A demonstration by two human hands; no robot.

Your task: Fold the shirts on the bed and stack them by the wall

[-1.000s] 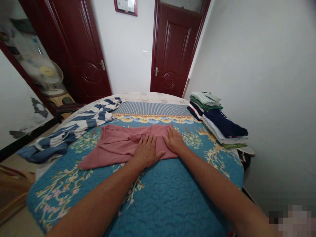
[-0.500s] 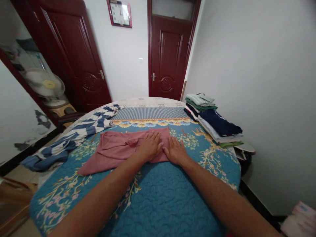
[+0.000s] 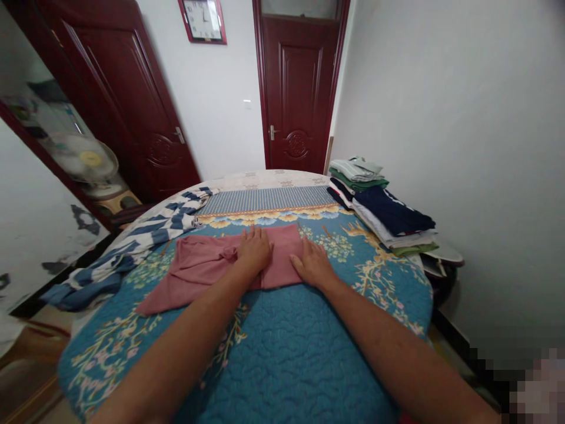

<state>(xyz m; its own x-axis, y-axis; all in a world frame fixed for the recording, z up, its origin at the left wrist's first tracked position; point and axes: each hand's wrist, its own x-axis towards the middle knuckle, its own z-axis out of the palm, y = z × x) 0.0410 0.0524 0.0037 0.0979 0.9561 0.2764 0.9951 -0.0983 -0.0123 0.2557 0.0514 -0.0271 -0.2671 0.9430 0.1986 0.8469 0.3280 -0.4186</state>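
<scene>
A pink garment (image 3: 200, 264) lies partly folded on the quilted teal cover of the table, its right end flat and squared, its left end wrinkled and slanting to a point near me. My left hand (image 3: 255, 250) rests palm down on the cloth around its middle, fingers stretched away from me. At the garment's right edge lies my right hand (image 3: 314, 263), also flat, with the thumb on the cloth and the other fingers along the edge. Neither hand grips anything. What lies under the palms is hidden.
A blue and white striped garment (image 3: 154, 229) sprawls along the table's left side. Stacks of folded clothes, with a navy one (image 3: 392, 211) on top, stand at the right near the wall. A patterned teal quilt (image 3: 282, 353) covers the table. A fan (image 3: 88, 158) stands at far left.
My left hand has slid left over the pink garment, away from the right hand. My right hand stays at the right edge. The view has shifted slightly.
</scene>
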